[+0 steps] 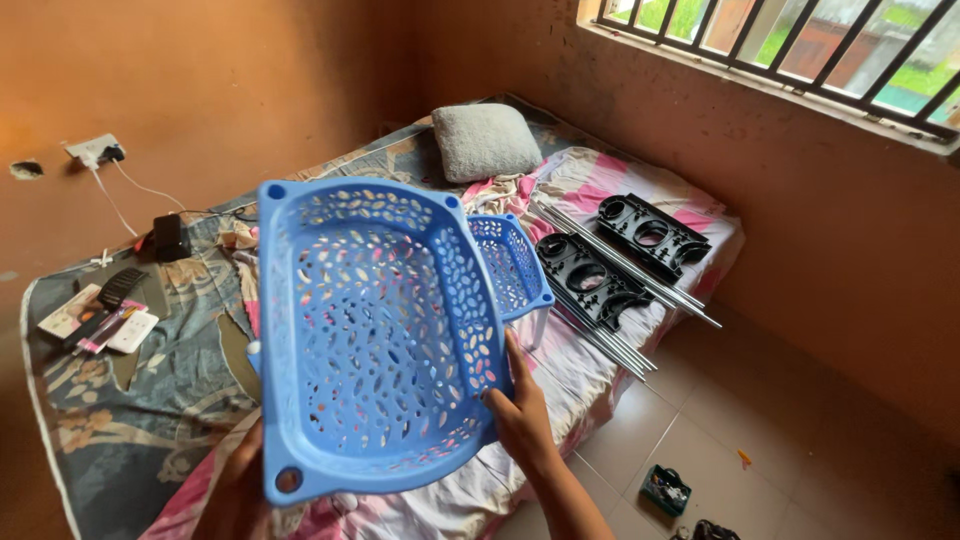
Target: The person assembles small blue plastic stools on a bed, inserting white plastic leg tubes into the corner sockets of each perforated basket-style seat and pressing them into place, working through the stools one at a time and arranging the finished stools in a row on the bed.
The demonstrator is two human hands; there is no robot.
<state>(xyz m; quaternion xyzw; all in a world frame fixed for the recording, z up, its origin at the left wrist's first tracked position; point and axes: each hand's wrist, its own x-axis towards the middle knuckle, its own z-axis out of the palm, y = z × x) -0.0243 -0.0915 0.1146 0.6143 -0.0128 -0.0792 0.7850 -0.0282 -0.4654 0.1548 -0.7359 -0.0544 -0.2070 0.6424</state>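
- The blue plastic basket (375, 330), perforated with oval holes, is tilting up above the mattress (560, 360).
- The right hand (522, 410) is clamping its right rim; the left hand (235, 480) is gripping the lower left corner from behind.
- A second, smaller blue basket (512, 262) is lying just behind.
- Black plastic frames (650, 232) and thin metal rods (625, 270) are resting on the floral sheet.

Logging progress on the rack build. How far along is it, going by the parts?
Done: parts look laid out on the bed: two black frames, metal rods, a second blue basket. In hand: both hands hold one blue basket up, left hand at its lower corner, right hand on its side rim. Left: nothing looks joined; rods and frames lie loose.
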